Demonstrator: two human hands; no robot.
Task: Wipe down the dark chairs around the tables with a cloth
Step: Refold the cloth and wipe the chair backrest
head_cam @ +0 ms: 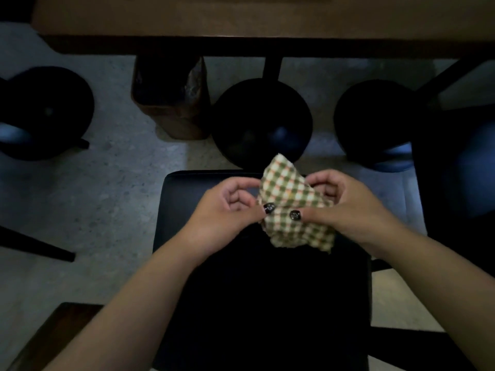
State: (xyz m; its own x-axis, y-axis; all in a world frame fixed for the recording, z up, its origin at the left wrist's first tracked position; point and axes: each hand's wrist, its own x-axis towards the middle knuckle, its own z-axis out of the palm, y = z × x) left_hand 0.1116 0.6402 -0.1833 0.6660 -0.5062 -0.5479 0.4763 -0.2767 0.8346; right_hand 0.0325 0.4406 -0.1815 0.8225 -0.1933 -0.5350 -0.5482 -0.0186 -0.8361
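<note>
Checked cloth [292,202], green and cream, is pinched at its near edge by the left hand [227,207] and right hand [348,207], fingers curled, above a dark square chair seat [192,199].

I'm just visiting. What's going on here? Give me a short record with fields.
activity: person readies a cloth for wiping
cloth: checked green and cream, held above the seat
left hand: pinches the cloth's left side
right hand: pinches its right side
chair: dark square seat below the hands
nearby: round dark stools, wooden table, bin
</note>
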